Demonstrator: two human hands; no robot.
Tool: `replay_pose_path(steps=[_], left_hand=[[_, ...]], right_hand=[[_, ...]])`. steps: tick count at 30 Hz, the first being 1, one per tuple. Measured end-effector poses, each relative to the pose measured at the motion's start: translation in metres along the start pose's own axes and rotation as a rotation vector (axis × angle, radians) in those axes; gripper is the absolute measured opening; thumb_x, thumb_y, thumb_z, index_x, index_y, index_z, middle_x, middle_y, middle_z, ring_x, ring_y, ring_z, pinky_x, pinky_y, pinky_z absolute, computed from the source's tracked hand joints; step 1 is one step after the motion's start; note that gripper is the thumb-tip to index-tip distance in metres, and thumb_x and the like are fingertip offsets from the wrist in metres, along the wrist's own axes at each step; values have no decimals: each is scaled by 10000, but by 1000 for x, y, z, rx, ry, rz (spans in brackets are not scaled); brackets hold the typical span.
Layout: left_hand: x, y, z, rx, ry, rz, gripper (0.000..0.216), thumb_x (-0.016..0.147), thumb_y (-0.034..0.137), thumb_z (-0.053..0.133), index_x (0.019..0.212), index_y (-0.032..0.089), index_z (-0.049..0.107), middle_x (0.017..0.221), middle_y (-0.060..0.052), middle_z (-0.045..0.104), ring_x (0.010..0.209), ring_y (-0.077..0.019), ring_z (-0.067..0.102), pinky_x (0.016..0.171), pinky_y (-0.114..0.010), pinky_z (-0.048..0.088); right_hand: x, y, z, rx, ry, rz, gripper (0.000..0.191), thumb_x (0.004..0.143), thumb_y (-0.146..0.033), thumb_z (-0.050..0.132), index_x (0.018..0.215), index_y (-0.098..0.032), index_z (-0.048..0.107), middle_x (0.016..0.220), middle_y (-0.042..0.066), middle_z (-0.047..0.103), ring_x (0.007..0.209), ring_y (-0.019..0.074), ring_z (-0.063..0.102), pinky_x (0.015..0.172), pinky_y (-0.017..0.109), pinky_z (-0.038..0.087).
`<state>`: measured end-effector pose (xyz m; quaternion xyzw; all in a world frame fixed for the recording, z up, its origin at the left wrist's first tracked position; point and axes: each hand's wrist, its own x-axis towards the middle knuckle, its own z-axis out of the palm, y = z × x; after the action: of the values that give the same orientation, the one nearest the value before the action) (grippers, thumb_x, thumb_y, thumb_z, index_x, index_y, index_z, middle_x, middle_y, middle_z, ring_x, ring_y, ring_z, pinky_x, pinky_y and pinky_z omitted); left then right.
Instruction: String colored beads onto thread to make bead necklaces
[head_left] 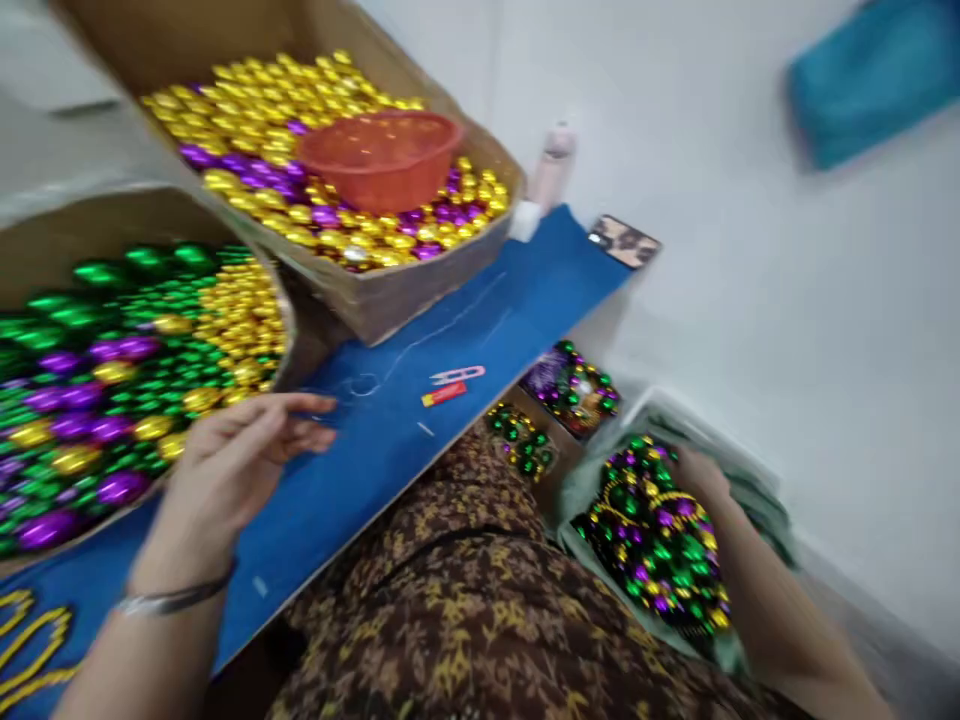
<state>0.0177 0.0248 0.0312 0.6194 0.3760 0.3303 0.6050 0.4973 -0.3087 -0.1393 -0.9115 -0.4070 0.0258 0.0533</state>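
My left hand (251, 450) hovers over the blue work surface (360, 470), beside the carton of mixed beads (135, 370). Its fingers point right, a little apart, and I make out nothing between them. A thin clear thread (364, 385) lies just past the fingertips. My right hand (701, 478) reaches down to the right into a bin lined with a green bag (750, 505). It touches a heap of green, purple and gold bead necklaces (660, 540); its fingers are hidden behind the beads and blurred.
A box of gold and purple beads (262, 90) holds a red plastic bowl (382, 165). Pink thread snips (459, 375), a small red lighter-like item (445, 393) and a phone (626, 242) lie on the blue surface. Gold bead strings (37, 640) lie at lower left.
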Motion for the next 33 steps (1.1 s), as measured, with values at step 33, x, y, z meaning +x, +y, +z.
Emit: replay_pose_path(steps=[33], left_hand=[[-82,-94,-64,1411,252,-285,404,981,334,341,1194,178,646,1079,-154,637,981,-254,625,783,-314,489]], right_hand=[[55,-453,-37,-90,-227,-1117,322,978,-394,398,1174,-261,617,1089,102,653,819,236,674,638,307,451]])
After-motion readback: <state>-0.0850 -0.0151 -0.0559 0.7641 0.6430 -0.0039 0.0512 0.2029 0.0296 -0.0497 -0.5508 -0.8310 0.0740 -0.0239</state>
